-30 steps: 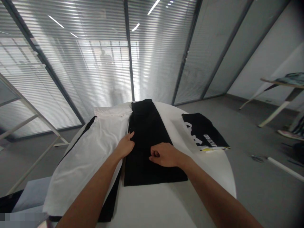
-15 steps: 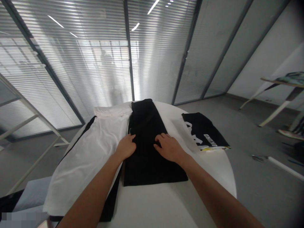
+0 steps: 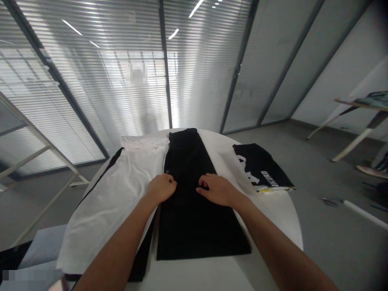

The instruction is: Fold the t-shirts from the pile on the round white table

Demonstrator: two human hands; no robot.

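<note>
A long black garment (image 3: 194,226) lies flat down the middle of a round white table (image 3: 281,218). My left hand (image 3: 162,188) is curled at the garment's left edge, where it meets a white garment (image 3: 121,202) spread beside it. About a hand's width to the right, my right hand (image 3: 220,190) rests on the black cloth with bent fingers pinching the fabric. A second dark garment (image 3: 142,258) shows under the white one.
A folded black shirt with white print (image 3: 260,167), in a clear bag, lies at the table's right side. Glass walls with blinds stand behind. A white metal frame (image 3: 36,137) is at left. At right are another table (image 3: 360,105) and a white pole (image 3: 363,212) on the floor.
My right hand went from a loose fist to flat, then to bent fingers on the black cloth. My left hand curled its fingers. The black garment's near edge now lies closer to me.
</note>
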